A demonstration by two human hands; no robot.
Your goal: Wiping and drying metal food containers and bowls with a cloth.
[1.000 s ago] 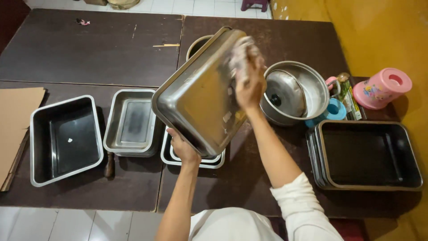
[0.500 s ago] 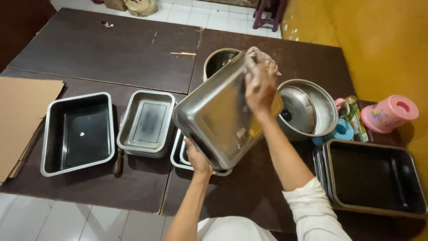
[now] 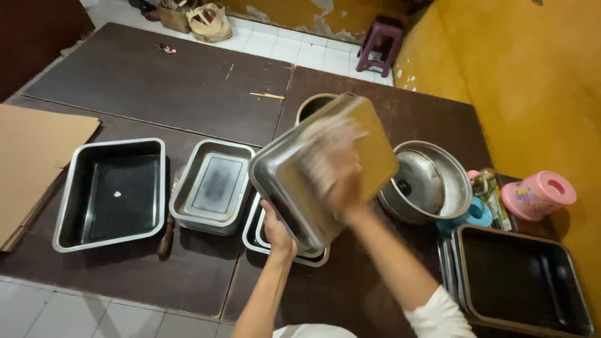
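A: L hand (image 3: 277, 228) grips low edge of the steel tray (image 3: 313, 172), tilted, underside up, above the stacked trays (image 3: 256, 235) on the surface (image 3: 188, 87).
B: R hand (image 3: 338, 169)?
A: Pressed on tray underside w/ a cloth, blurred; since 0.5 s ago it slid down from top edge. Grip: can't tell.
B: So wiping's underway. Beyond R hand?
A: Lidded pot (image 3: 426, 181).

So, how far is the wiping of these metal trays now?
Hard to tell what is finished: no tray shows it. In hand: the left hand holds a tilted steel tray while the right hand, motion-blurred, rubs its underside. Possibly left: the dark tray, the grey tray and the stacked trays.
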